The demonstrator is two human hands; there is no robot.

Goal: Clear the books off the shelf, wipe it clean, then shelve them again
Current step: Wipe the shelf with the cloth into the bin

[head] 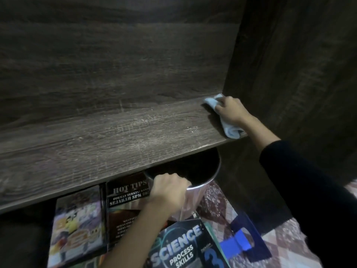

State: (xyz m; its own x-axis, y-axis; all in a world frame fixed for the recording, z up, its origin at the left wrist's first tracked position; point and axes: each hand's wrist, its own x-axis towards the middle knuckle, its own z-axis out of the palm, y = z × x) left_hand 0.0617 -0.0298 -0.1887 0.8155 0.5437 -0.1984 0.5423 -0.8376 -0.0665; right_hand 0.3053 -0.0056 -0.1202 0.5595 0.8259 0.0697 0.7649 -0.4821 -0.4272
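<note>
The cloth [229, 130] is clutched by the right hand [230, 111] on the shelf [116, 136], right of frame; the pot [195, 198], rim gripped by the left hand [170, 188], could be tipped onto the books [177, 248] below if tugged

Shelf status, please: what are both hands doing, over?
Right hand grips blue cloth on shelf, right rear corner. Left hand grips metal pot by rim, below. Books off, lying below; nothing in the way.

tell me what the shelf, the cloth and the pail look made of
Shelf: dark wood-grain board, matte, probably laminate; grain lines and pale scuffs show. Cloth: soft light-blue fabric; it folds and bunches. Pail: likely metal, shiny silvery wall reflecting light.
</note>
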